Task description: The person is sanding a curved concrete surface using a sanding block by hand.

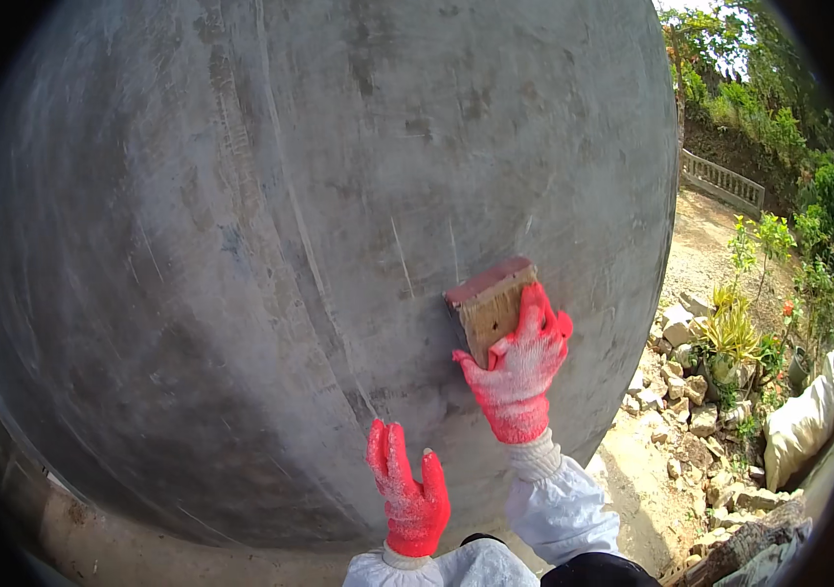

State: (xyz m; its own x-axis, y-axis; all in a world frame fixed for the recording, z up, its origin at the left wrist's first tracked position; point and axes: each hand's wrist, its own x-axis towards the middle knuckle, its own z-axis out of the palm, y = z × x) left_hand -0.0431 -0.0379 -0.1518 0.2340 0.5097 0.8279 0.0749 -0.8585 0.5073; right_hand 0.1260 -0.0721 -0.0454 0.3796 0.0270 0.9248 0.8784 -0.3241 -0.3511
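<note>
A wooden sanding block (491,315) with a dull red strip along its upper edge lies against the grey cement wall (387,166). Gripping its lower right side is my right hand (524,377), in a red and white dusty glove, with the thumb on the near edge and fingers around the far one. Lower and to the left, my left hand (410,494) wears a matching glove. Its fingers point up and stand apart from the thumb, with nothing in them. Whether those fingertips touch the wall I cannot tell. Pale scratches and streaks mark the wall around the block.
Broken stones (696,391) are piled on the ground to the right, beside green plants (730,333). A white sack (803,426) leans at the far right. Farther back stands a low balustrade (723,181). Bare concrete floor (133,543) runs along the wall's foot.
</note>
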